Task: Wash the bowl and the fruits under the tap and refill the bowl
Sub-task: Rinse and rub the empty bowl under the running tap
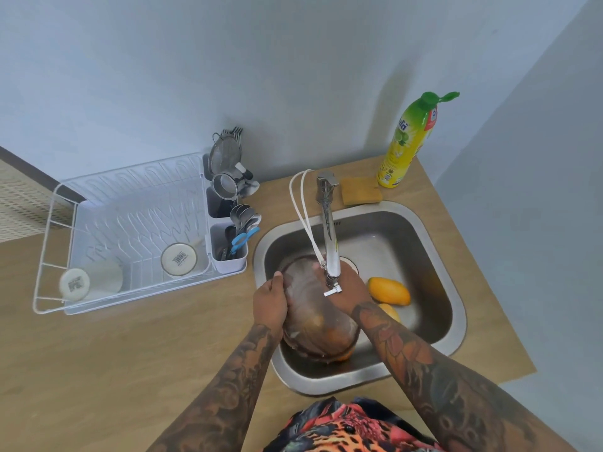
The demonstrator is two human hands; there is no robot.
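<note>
Both hands point(270, 303) grasp round translucent brown bowl point(313, 318) under chrome tap point(328, 223), steel sink point(434, 256).

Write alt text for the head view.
Both hands, left hand and right hand, hold a brown bowl under the tap in a steel sink; a mango lies beside it.

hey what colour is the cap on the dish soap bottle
Green; the flip cap stands open on the dish soap bottle, clearest in the head view.
</note>
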